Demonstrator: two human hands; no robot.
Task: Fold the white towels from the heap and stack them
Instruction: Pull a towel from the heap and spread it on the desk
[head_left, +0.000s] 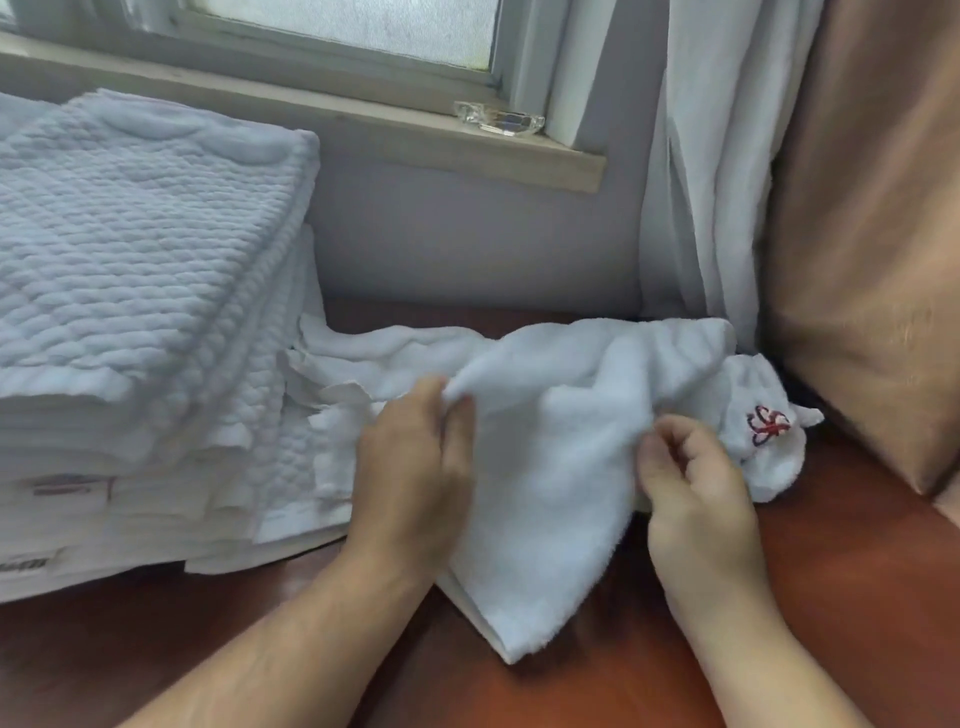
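A small white terry towel (545, 467) lies crumpled on the red-brown table, one corner pointing toward me. My left hand (415, 462) pinches a raised fold at the towel's upper left. My right hand (691, 478) grips the towel's right side with curled fingers. Behind it lies another white towel with a red embroidered logo (769, 426), part of a low heap (395, 353) stretching left. A tall stack of folded white quilted towels (135, 291) stands at the left.
The red-brown table (857, 597) runs under everything. A tan cushion (872, 260) leans at the right, with a white curtain (711, 182) beside it. Behind the table are a wall and a window sill holding a clear glass dish (498, 120).
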